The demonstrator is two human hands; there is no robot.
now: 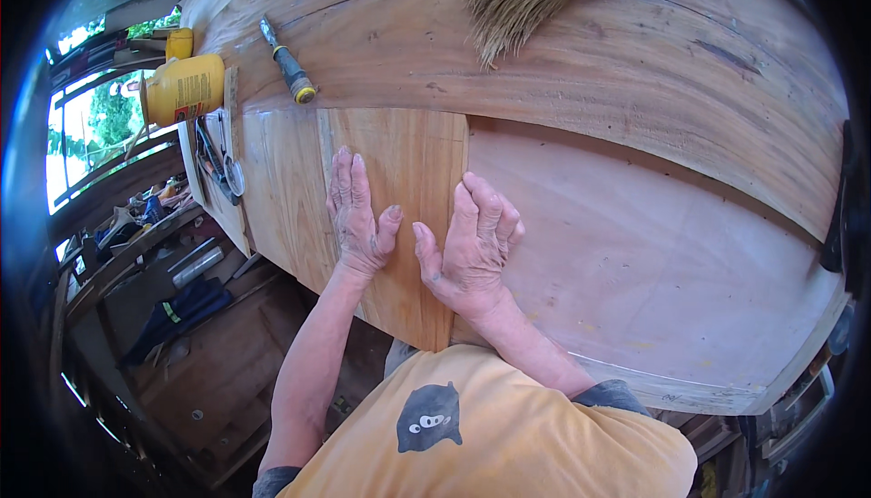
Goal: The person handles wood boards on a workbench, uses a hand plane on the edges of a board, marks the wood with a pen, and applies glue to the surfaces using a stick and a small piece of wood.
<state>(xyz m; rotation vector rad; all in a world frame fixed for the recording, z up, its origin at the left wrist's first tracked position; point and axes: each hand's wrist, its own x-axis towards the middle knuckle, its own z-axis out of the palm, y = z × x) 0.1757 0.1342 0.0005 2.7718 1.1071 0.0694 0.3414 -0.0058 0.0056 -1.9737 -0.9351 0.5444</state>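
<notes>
While both hands bear on the warm-brown board (408, 180), the work appears partly complete. The board lies at the centre of the view, its 9 o'clock side meeting the paler boards (281, 190); that stretch seems covered. Toward 3 o'clock the pinkish sheet (626, 253) is exposed, apparently the portion left. No fasteners are visible on the board; whether it is fixed cannot be told. The left hand (356, 212) is spread flat and grasps nothing, its fingers pointing to 12 o'clock and its thumb to 1 o'clock. The right hand (472, 244), also ungrasping, is set at the board's 3 o'clock edge, fingers extended toward 12 o'clock, thumb toward 11 o'clock. Both forearms enter from 6 o'clock, the left inclined toward 1 o'clock, the right toward 10 o'clock.
</notes>
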